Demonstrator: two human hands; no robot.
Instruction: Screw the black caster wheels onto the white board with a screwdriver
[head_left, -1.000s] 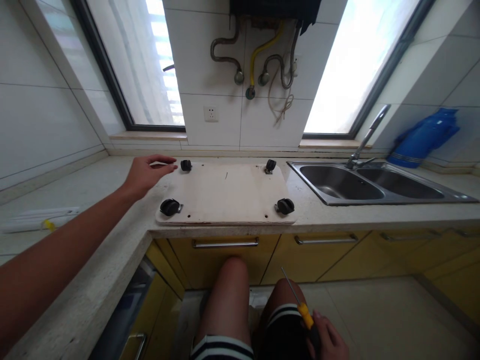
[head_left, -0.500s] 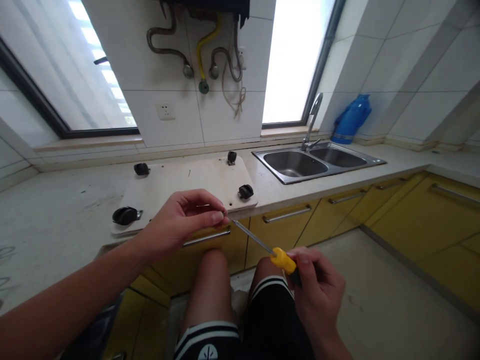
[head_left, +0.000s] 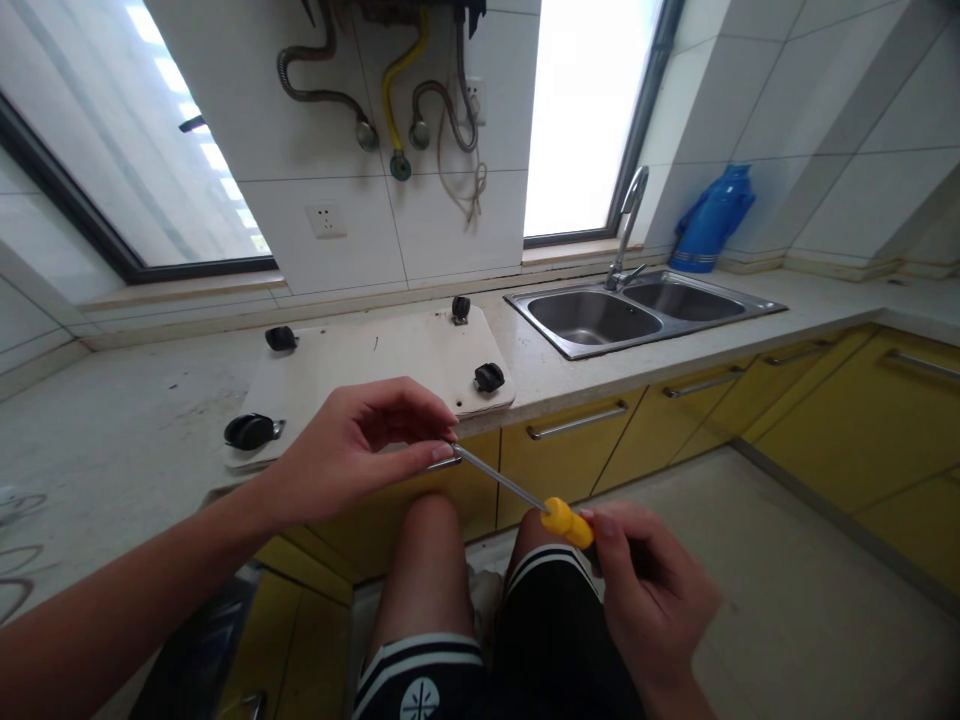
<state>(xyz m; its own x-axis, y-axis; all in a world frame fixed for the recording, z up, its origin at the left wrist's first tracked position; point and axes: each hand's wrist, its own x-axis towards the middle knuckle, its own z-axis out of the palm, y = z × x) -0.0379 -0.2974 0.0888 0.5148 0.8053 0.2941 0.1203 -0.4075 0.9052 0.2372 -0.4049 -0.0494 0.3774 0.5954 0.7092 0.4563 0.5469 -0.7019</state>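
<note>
1. Right hand [head_left: 649, 590] grips the yellow-handled screwdriver [head_left: 567, 522], tip meeting the left hand [head_left: 367, 440], fingers pinched; anything between, too small to tell!
2. That left hand blocks part of the board [head_left: 360, 365], on the countertop [head_left: 161, 390], black casters [head_left: 489, 377] up.
3. Rightward: sink [head_left: 589, 318], blue container [head_left: 712, 220].

Steel double sink [head_left: 592, 320], chrome faucet [head_left: 628, 226], blue container [head_left: 711, 222], yellow hose [head_left: 388, 100], white wall socket [head_left: 327, 221]
</note>
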